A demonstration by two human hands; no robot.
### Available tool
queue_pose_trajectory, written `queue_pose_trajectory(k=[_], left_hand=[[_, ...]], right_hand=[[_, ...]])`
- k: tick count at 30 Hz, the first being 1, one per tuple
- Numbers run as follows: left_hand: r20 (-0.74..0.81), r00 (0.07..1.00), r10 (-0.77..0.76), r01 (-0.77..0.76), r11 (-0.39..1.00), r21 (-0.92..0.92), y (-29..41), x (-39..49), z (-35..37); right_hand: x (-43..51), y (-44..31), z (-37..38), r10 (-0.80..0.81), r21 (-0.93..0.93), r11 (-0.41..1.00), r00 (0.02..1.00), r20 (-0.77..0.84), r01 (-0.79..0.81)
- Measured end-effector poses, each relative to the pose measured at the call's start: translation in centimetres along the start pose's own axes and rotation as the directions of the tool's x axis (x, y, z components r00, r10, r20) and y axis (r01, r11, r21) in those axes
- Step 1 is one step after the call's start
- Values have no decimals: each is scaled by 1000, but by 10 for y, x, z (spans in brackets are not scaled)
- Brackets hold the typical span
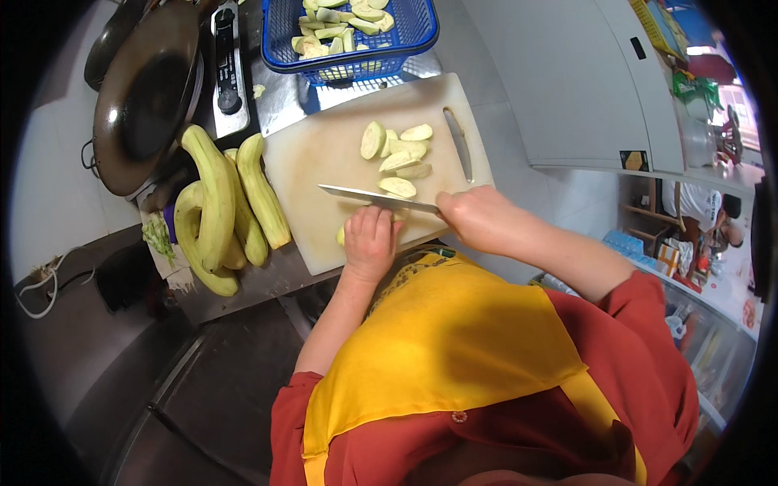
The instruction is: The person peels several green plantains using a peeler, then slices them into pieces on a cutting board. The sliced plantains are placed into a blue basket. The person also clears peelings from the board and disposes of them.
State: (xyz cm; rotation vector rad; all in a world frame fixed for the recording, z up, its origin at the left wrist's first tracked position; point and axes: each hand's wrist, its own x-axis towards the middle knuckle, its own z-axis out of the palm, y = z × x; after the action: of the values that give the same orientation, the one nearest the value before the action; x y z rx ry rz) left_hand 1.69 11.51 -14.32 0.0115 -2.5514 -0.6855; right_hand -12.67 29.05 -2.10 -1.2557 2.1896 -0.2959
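Note:
My right hand (477, 219) is closed around the handle of a kitchen knife (377, 197), its blade pointing left above a white cutting board (310, 152). Under the blade, near the board's front edge, my left hand (369, 240) presses on a pale green vegetable piece (340, 234), mostly hidden by the fingers. Several cut pieces (404, 161) lie on the board just beyond the knife. Left of the board is a pile of long, peeled pale green vegetables (209, 194), some curved. Beyond the board, a blue plastic basket (358, 64) holds many cut pieces.
At the upper left stand a large wok (143, 103) and an induction cooker's control panel (229, 73). A cloth (179, 267) lies beside the pile. White cabinets (565, 79) are on the right; farther off, a person (702, 206) is near a table.

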Motion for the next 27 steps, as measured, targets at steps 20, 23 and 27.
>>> queue_pose_trajectory(k=[20,23,27], left_hand=[[101,986,-129,128,992,23,28,-12,-18],[251,947,-202,146,964,223,25,-11,-38],[208,978,-35,-12,975,222,5,5,-35]], right_hand=[[22,7,52,-22,60,998,995,-94,28],[19,20,37,6,53,999,996,-89,-1],[24,27,16,38,13,999,989,-145,-36]])
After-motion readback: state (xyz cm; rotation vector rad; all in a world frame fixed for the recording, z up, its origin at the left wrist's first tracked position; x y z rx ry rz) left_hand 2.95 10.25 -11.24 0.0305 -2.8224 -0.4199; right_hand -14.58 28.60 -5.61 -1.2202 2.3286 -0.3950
